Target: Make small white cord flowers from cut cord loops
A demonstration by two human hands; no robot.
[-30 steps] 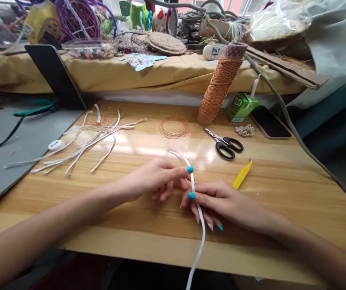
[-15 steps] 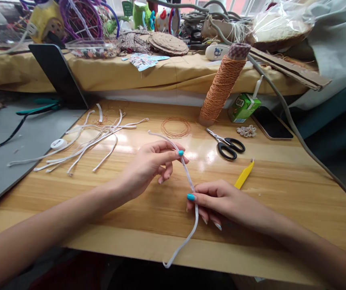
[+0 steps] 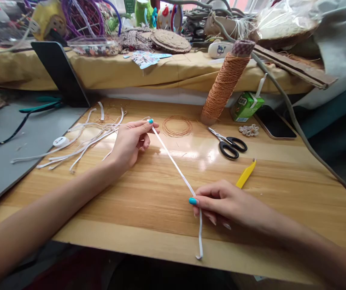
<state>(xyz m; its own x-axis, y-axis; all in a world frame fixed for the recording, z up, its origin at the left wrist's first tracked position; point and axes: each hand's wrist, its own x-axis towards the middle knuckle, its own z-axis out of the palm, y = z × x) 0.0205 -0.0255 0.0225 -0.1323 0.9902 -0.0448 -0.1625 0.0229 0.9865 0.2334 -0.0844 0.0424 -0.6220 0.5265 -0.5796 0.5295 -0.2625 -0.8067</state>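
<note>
Fingers of our left hand (image 3: 130,139) are pinching the far end of a white strip (image 3: 174,165), thumb and forefinger closing on it above the wooden table (image 3: 149,201). Our right hand (image 3: 221,201) is gripping the same strip nearer to us, and the band is running taut and slanted between the two hands. Below the right hand its short tail is hanging down to the table's near edge; the grip itself is hiding the part of the strip inside the fingers. Both forearms are getting cut off by the frame.

Just right of the right hand, a yellow tool (image 3: 245,174) is lying partly behind the knuckles. Farther off we are seeing black-handled scissors (image 3: 229,143), a coil of copper wire (image 3: 177,126) and a leaning spool of orange cord (image 3: 224,82). Left of the left hand, loose white strips (image 3: 79,141) are lying tangled; we cannot count them. Clutter on the far shelf is too crowded to make out.
</note>
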